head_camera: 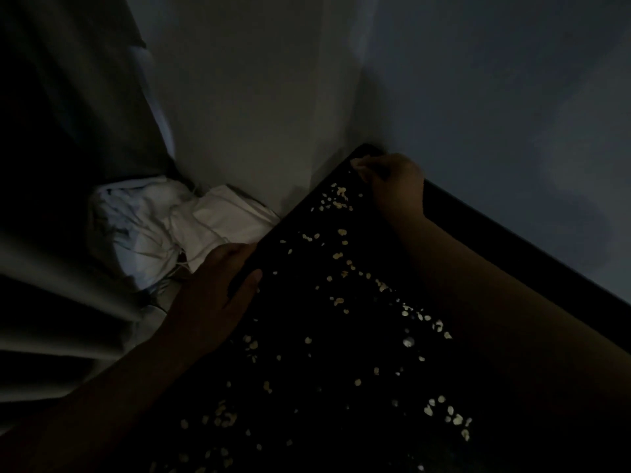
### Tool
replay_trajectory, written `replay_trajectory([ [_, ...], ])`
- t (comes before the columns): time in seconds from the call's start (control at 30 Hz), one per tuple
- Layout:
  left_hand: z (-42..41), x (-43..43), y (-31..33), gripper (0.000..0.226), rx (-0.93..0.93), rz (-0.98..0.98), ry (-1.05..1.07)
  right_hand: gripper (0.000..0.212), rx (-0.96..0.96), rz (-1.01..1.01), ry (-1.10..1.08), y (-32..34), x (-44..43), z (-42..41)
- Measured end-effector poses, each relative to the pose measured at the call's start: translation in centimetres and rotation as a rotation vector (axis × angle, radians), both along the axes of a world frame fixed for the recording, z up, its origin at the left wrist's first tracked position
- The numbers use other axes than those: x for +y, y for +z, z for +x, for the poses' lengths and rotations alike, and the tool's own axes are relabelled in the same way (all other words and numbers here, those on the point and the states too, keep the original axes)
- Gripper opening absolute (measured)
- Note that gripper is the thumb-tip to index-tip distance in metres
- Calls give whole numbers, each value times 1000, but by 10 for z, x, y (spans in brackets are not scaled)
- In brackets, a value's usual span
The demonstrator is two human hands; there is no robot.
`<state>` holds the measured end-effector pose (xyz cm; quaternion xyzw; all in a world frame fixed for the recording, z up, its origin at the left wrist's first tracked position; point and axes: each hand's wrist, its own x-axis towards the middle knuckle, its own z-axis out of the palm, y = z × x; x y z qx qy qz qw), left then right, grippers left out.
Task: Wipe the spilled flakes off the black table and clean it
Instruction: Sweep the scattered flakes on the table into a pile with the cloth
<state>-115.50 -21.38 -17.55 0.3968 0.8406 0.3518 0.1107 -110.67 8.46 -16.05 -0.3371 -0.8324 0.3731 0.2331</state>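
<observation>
Dim room, little light. Far left: a grey curtain hanging in folds. Beside it, in the corner below the wall, a heap of white cloth on the floor, just off the table's edge.

Next, the left hand, wrapped over the left edge of the black table, thumb on top, fingers curled under the rim; closed on the edge, seemingly to steady it or to catch what comes off.

Across the middle: pale flakes scattered over nearly the whole dark top, from the far corner down to the near end, thickest in a loose diagonal band.

Right: the right hand at the far corner by the wall, fingers bunched together on the surface; whether pinching flakes or a dark rag, cannot tell.

Judged step: the very start of a sweep, nothing cleared yet. Next move likely calls for dragging the right hand from the corner toward the left edge, herding flakes into the cupped left hand without flicking any onto the cloth heap below.
</observation>
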Motion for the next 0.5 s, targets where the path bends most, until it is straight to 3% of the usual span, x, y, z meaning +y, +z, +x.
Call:
replay_trajectory([
  [0.13,-2,1,1,60,-5,20,8,14,-47,-53,354,17,-39,44],
  [0.2,-2,1,0,61,4,17,22,3,-62,-130,417,31,-51,61],
  [0.3,1,1,-1,60,17,23,44,27,77,-286,226,45,-44,49],
  [0.5,2,0,0,58,13,28,43,17,17,43,117,7,-10,-24],
])
